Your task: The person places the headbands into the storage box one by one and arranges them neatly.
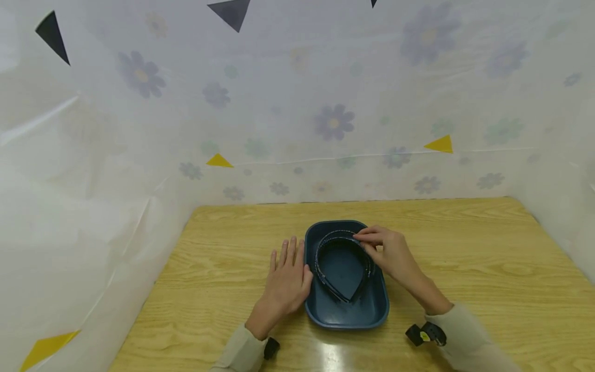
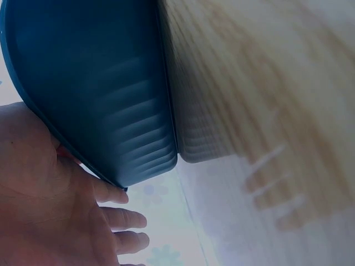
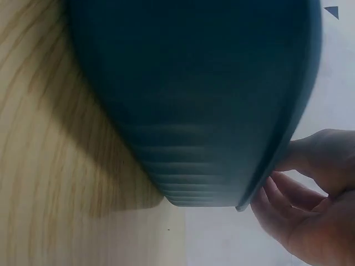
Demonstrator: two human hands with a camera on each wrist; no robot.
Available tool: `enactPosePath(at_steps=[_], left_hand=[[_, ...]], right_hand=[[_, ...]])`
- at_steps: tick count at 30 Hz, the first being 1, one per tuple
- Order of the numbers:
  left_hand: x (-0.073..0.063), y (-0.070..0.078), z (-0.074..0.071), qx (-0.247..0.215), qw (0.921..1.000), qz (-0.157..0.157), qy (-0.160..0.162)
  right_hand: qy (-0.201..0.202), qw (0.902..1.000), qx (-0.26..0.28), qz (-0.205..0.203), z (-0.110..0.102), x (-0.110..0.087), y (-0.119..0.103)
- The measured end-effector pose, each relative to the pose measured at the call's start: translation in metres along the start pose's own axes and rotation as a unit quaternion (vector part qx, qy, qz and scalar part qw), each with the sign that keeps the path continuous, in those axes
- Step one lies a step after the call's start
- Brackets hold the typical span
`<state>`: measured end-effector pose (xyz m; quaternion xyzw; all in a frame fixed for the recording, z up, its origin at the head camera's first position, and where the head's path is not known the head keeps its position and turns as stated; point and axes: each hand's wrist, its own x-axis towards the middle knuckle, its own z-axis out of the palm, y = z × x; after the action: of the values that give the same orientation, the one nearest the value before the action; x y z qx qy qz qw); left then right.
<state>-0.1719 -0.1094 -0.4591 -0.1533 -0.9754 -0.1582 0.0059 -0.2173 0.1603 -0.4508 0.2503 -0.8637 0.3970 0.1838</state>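
A dark blue rectangular tray (image 1: pixel 346 321) with rounded corners lies on the table. Inside it are nested black headband-like hoops (image 1: pixel 331 288) with speckled, glittery edges, their ends meeting in a point toward the near side. My right hand (image 1: pixel 390 253) reaches over the tray's right rim and pinches the upper right of the hoops between thumb and fingers. Flat and straight-fingered, my left hand (image 1: pixel 289 284) rests along the tray's left rim, thumb against it. Ribbed outer walls of the tray (image 2: pixel 138 127) fill much of both wrist views, which hide the hoops.
The yellow wood-grain table (image 1: pixel 465 248) extends on both sides of the tray. A pale flowered sheet (image 1: pixel 288 103) with black and yellow triangles hangs behind and at the sides. Dark wrist cameras sit at both cuffs, the right camera (image 1: pixel 425 334) showing most.
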Motion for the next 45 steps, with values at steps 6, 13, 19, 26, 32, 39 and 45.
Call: enactPosePath(at_steps=[6,13,19,26,32,39,45], left_hand=[[0.0,-0.001,0.0,0.0,1.0,0.0,0.002],[0.0,-0.001,0.0,0.002,1.0,-0.003,0.002],[0.0,-0.001,0.0,0.0,1.0,-0.005,0.004],[0.0,-0.001,-0.002,-0.002,1.0,-0.003,0.002],[0.0,-0.001,-0.001,-0.001,1.0,-0.001,-0.001],[0.0,-0.001,0.0,-0.002,1.0,-0.001,-0.002],[0.0,-0.001,0.0,-0.004,1.0,0.0,-0.002]], right_hand=[[0.009,0.999,-0.04,-0.015,0.005,0.0,-0.001],[0.013,0.9974,-0.065,-0.026,0.012,0.001,0.0],[0.004,0.9977,-0.063,-0.025,0.015,0.0,0.001],[-0.014,0.9975,-0.067,-0.018,0.016,0.0,0.0],[-0.017,0.9968,-0.076,-0.017,0.017,-0.002,0.001],[-0.027,0.997,-0.071,-0.012,0.018,-0.002,0.002],[-0.029,0.9973,-0.066,-0.011,0.017,-0.002,0.002]])
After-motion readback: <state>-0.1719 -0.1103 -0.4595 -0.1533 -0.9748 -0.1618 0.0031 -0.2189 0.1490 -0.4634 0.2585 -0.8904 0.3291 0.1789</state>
